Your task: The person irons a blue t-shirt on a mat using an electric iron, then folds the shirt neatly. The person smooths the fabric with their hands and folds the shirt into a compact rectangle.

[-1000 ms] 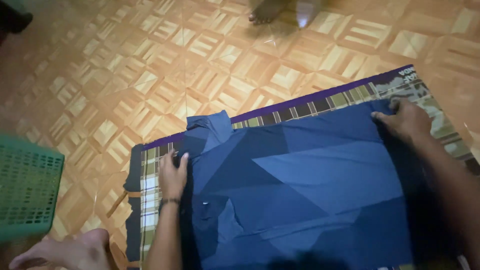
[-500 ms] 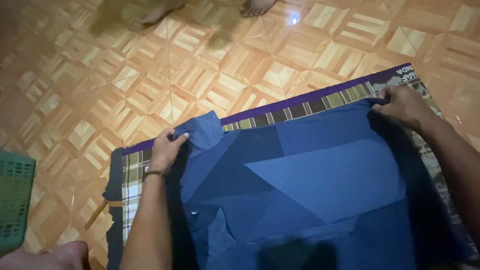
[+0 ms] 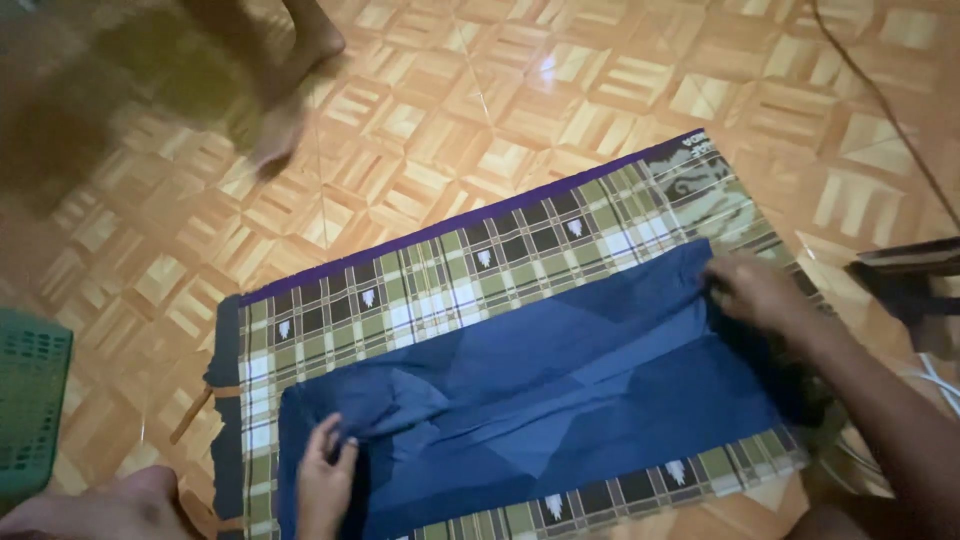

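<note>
One green plastic basket with a perforated wall (image 3: 30, 400) stands at the left edge on the patterned wooden parquet floor (image 3: 480, 120); only part of it shows, and what lies inside cannot be told. One green, white and black checked cloth with a purple border (image 3: 440, 290) is spread flat on the floor. Its far right corner carries a pale ornamental printed patch (image 3: 700, 185), roughly rectangular, grey-green on dark; small white motifs dot several of the dark squares.

One dark blue fabric garment (image 3: 560, 385) lies on the checked cloth as a long folded band, running from lower left to upper right, with a strip of checks showing on each long side. The left hand (image 3: 325, 470) rests on the garment's left end, fingers (image 3: 333, 432) bent and pinching a fold of the blue fabric. The right hand (image 3: 755, 292) sits at the garment's right end, fingers curled down into the fabric edge and gripping it; the fingertips themselves are buried in shadow.

At the top left another person's bare foot (image 3: 280, 130) and leg show, blurred. A thin dark cable (image 3: 880, 95) crosses the floor at the upper right, and a dark flat object (image 3: 905, 260) lies at the right edge, too dim to make out. The person's own knee (image 3: 100, 505) shows at the bottom left
</note>
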